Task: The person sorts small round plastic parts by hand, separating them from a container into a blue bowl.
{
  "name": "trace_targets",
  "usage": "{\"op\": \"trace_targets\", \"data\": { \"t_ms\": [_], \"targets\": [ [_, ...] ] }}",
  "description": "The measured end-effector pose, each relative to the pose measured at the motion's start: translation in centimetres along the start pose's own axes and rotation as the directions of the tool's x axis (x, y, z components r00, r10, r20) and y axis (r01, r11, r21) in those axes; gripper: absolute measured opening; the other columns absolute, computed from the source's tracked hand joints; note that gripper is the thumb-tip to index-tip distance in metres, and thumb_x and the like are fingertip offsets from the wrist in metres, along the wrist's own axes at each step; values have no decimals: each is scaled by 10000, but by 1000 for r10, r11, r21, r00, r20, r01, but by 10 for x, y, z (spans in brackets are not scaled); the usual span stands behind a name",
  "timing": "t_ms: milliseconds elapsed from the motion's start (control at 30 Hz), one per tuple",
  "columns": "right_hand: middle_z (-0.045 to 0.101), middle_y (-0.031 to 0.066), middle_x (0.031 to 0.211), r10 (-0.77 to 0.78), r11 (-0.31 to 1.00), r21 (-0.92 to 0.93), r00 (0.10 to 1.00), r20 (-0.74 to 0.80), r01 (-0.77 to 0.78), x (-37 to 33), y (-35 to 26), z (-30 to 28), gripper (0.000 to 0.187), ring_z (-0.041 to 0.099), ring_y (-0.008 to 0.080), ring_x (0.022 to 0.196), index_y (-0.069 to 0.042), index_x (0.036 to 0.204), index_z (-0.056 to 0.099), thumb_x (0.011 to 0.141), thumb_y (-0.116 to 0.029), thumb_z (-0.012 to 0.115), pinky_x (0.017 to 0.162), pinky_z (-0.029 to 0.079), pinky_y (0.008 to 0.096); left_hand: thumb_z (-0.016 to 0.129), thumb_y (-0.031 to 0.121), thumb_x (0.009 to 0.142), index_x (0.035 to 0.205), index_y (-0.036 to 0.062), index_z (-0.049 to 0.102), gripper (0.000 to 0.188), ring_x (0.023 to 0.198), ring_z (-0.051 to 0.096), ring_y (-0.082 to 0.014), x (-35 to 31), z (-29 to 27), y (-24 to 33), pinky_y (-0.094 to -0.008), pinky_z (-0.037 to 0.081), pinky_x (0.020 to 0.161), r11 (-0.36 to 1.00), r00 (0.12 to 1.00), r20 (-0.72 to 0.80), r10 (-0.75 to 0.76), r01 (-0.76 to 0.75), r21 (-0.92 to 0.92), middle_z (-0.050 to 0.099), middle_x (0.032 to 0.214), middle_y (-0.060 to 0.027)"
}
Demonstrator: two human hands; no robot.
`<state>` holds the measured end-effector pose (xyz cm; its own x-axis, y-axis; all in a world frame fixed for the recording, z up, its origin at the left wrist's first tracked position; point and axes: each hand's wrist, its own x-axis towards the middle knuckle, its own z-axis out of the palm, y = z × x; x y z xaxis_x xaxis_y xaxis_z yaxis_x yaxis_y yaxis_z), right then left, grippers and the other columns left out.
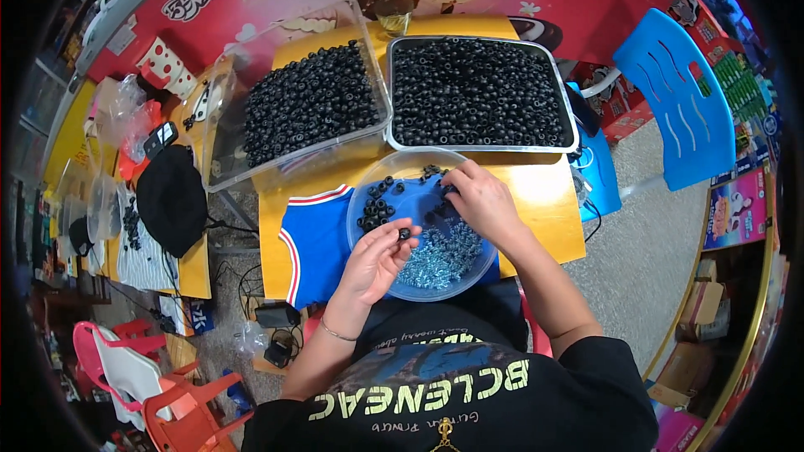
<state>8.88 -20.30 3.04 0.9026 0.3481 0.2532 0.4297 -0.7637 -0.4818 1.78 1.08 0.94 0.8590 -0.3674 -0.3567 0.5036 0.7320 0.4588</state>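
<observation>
My left hand (378, 261) pinches a small black ring-shaped piece (404, 233) between thumb and fingertips, over the left side of a clear round tub (358, 201). My right hand (484, 202) reaches into the tub from the right, its fingers drawn together by some black pieces; what they grip is hidden. Loose black ring-shaped pieces (374, 216) lie in the tub's left and far parts. A heap of small clear bluish pieces (440, 258) fills its near side. The tub stands over a blue cloth with red and white trim (311, 238), close against my body.
Beyond the tub, a clear bin (219, 146) and a shallow tray (486, 149) hold many more black pieces on the yellow table (544, 201). A blue chair (677, 109) stands at right. At left, a side table carries a black cap (172, 201) and a phone (161, 140).
</observation>
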Motion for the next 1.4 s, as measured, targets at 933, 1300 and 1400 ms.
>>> {"op": "trace_targets", "data": {
  "t_ms": [933, 1300, 1400],
  "targets": [
    [646, 64, 868, 29, 725, 685, 997, 73, -72, -18, -48, -21, 117, 605, 113, 737, 3, 853, 658, 740, 23, 681, 675, 507, 232, 585, 70, 904, 1098, 26, 571, 199, 893, 634, -147, -1, 6, -2, -206, 538, 744, 994, 991, 125, 46, -34, -99, 629, 995, -87],
    [658, 72, 815, -78, 810, 582, 997, -20, 75, -21, -53, -21, 123, 613, 153, 710, -28, 831, 676, 716, -12, 717, 585, 484, 251, 625, 81, 881, 1044, 58, 590, 168, 835, 628, -120, 1, 8, -7, -197, 512, 708, 997, 996, 87, 37, -31, -65, 633, 937, -48],
    [655, 75, 814, -93, 825, 557, 995, -33, 96, -22, -53, -20, 129, 608, 150, 720, -26, 826, 674, 710, 7, 720, 589, 479, 245, 632, 77, 874, 1037, 54, 596, 168, 818, 626, -122, 1, 7, -8, -201, 511, 706, 998, 996, 76, 40, -36, -51, 637, 936, -54]
  ]
}}
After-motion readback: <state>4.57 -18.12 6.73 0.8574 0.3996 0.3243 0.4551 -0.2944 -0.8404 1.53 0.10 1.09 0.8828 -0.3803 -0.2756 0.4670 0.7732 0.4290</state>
